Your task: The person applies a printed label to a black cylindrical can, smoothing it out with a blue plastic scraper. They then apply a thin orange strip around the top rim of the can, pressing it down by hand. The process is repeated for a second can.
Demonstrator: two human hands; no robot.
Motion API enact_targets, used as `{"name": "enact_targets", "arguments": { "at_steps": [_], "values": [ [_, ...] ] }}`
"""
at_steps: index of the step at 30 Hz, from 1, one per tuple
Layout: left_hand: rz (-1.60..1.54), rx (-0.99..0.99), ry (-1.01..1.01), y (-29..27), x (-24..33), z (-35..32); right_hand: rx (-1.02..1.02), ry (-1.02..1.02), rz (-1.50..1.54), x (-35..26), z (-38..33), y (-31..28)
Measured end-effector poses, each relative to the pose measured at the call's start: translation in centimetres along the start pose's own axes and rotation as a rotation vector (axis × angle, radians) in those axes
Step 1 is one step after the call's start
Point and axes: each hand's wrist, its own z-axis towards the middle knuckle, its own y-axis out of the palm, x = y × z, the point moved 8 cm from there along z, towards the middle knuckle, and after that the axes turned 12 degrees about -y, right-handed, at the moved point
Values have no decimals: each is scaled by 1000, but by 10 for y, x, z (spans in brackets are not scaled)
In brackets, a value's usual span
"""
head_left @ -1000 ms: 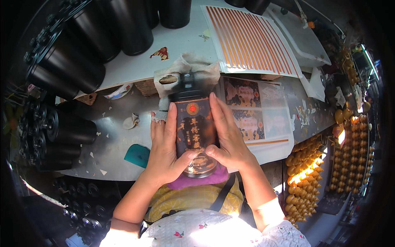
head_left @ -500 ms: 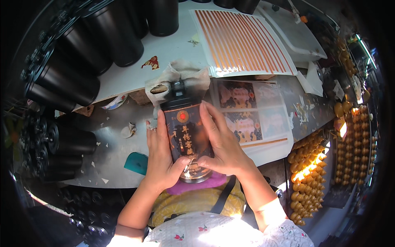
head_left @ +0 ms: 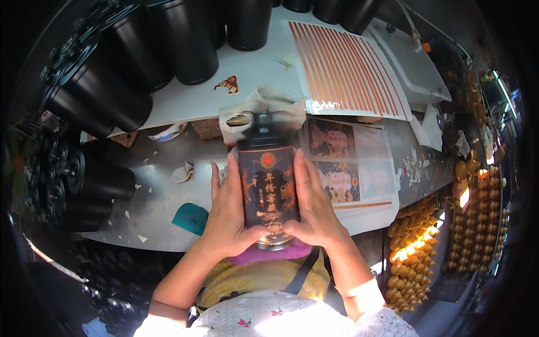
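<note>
- Left hand (head_left: 229, 216) and right hand (head_left: 314, 210) clasp a black labelled canister (head_left: 267, 191) between their palms.
- Canister's base sits on a purple pad (head_left: 269, 254) under both wrists.
- Teal scraper (head_left: 191, 218) on the table (head_left: 163, 191), left of the left hand.

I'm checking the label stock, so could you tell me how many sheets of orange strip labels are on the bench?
1: the striped sheet lies on the white board, beyond the black bottle in both hands; others may be hidden.
</note>
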Motion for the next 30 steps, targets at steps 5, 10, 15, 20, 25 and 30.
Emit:
{"name": "enact_targets", "arguments": {
  "at_steps": [5,10,15,20,25,30],
  "values": [
    [49,-83,104,-1,7,-26,-20,73,-26,4,-8,5],
    [-26,-56,126,1,6,-31,-6,73,-6,6,-11,8],
    [-63,-73,76,-3,2,-32,44,104,102,9,-10,4],
    [76,-74,125,-2,6,-31,47,122,134,3,-20,6],
    [4,-121,60,-2,-8,-33,48,75,203,5,-30,4],
    [-89,-176,-68,13,-32,-36,29,57,126,-2,-28,8]
  ]
}}
